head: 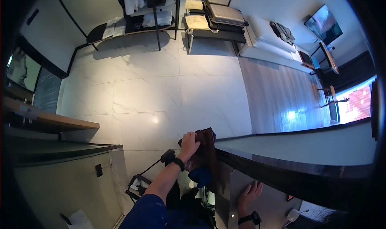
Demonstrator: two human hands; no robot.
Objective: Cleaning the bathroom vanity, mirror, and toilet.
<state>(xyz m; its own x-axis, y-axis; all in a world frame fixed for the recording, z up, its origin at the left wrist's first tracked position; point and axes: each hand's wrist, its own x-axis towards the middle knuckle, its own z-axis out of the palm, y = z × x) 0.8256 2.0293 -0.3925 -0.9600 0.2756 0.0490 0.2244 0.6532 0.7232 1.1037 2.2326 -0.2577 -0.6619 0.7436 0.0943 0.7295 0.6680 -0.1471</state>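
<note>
My left hand (190, 145), with a dark band at the wrist, reaches forward with its fingers bent over a dark brown cloth or soft bag (208, 141). The brown thing hangs at the end of a dark ledge, and its exact kind is unclear. A blue item (201, 176) lies against it, just below my left hand. Lower right, my right hand (251, 194) rests with spread fingers on a grey panel or cabinet surface (271, 188), touching it near the dark ledge. Nothing shows in that hand; its wrist bears a black strapped device.
A dark ledge (286, 174) runs rightward. Left are a wooden shelf (66, 120) and a pale door (69, 183). Ahead stand a clothes rack with an oval base (132, 28), a luggage bench (217, 34) with suitcases (226, 15), and a bed (268, 45). A black-framed cart or stand (138, 183) is beside me.
</note>
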